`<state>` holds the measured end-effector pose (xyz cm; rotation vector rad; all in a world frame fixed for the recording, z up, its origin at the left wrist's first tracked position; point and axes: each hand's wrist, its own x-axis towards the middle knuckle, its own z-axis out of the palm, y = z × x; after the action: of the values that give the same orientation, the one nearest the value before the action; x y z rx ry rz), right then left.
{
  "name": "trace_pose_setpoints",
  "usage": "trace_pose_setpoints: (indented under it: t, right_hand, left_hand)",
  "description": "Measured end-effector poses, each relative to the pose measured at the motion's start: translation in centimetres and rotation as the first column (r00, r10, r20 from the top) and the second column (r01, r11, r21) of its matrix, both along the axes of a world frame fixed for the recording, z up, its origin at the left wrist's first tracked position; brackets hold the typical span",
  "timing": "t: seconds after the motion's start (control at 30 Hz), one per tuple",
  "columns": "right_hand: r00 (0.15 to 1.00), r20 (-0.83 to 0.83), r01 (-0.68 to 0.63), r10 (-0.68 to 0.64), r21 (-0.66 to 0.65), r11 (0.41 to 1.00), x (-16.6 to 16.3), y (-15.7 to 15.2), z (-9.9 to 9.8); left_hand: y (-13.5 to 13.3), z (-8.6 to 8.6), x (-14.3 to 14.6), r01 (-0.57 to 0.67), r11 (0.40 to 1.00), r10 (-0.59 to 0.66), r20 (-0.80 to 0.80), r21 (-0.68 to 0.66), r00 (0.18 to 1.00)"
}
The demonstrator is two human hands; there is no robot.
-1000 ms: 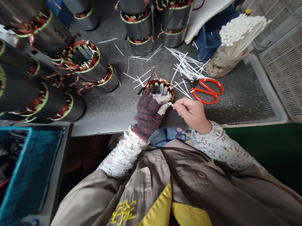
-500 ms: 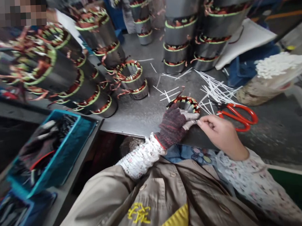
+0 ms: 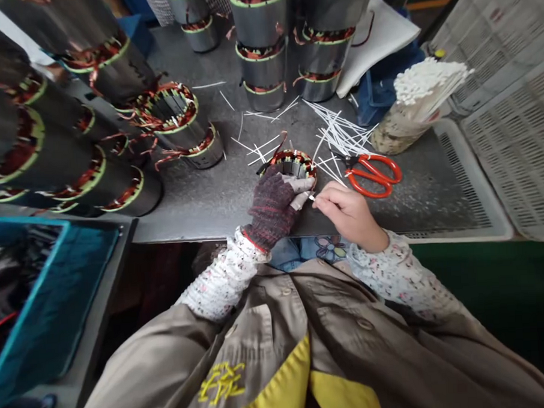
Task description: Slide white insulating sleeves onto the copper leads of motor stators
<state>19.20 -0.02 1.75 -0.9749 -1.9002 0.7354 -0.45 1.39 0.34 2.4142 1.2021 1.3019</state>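
Note:
A motor stator [image 3: 292, 161] with copper windings stands on the bench in front of me, its bore facing up. My left hand [image 3: 278, 194], in a dark knitted glove with pale wrapped fingertips, grips its near left rim and hides part of it. Right beside those fingertips, my bare right hand [image 3: 344, 210] is closed in a pinch on a small white strip [image 3: 312, 197]. The strip's far end is lost at the left fingers. Red-handled scissors [image 3: 373, 174] lie just beyond the right hand, next to scattered white strips [image 3: 341, 129].
Stacked stators [image 3: 263, 60] stand at the back, with more at left, including a short stack [image 3: 182, 126]. A bundle of white strips [image 3: 424, 92] leans in a holder at right, near a white plastic basket [image 3: 484, 216]. A teal bin [image 3: 63, 285] sits lower left.
My view has swung to the right, so the bench things sit further left in the picture. Both hands keep about the same place at the stator, the right one still pinching the strip.

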Motion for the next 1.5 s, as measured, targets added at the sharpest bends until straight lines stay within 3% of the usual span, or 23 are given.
trace_pose_setpoints:
  t: [0.13,0.23,0.43,0.53,0.73,1.03,1.3,1.5]
  right_hand:
    - [0.98,0.131,0.148,-0.152,0.037,0.988,-0.7,0.7,-0.5]
    - [0.958,0.191,0.221,-0.215,-0.012,0.975,-0.8,1.7,-1.2]
    - [0.997,-0.034,0.068,-0.069,-0.016,0.998,0.2,1.0,-0.4]
    - [0.999,-0.04,0.002,-0.002,0.008,1.0,0.1,0.2,0.3]
    - [0.98,0.131,0.162,-0.153,-0.058,0.985,-0.8,1.6,-0.5]
    - [0.995,-0.09,0.049,-0.053,-0.043,0.998,0.2,0.6,0.2]
    - [0.995,-0.034,0.093,-0.097,-0.108,0.99,-0.3,1.7,-0.3]
    - [0.995,0.055,0.098,-0.089,-0.201,0.975,-0.6,2.6,0.0]
  left_hand:
    - [-0.1,0.0,0.0,-0.006,0.999,0.006,-0.012,0.033,1.0]
    - [-0.1,0.2,-0.2,-0.007,1.0,0.008,-0.057,0.012,0.998]
    - [-0.1,0.4,-0.3,0.022,0.999,-0.02,-0.047,0.037,0.999]
    - [-0.1,0.2,-0.3,0.024,0.998,-0.022,-0.039,0.051,0.999]
    - [0.1,0.2,-0.5,0.015,0.999,-0.02,-0.097,-0.052,0.995]
    - [-0.1,0.1,-0.4,0.031,0.998,-0.033,-0.044,-0.048,0.998]
    - [-0.1,0.7,-0.2,-0.015,0.997,0.01,-0.069,-0.072,0.998]
    - [0.0,0.5,-0.5,0.038,0.997,-0.045,-0.089,-0.072,0.995]
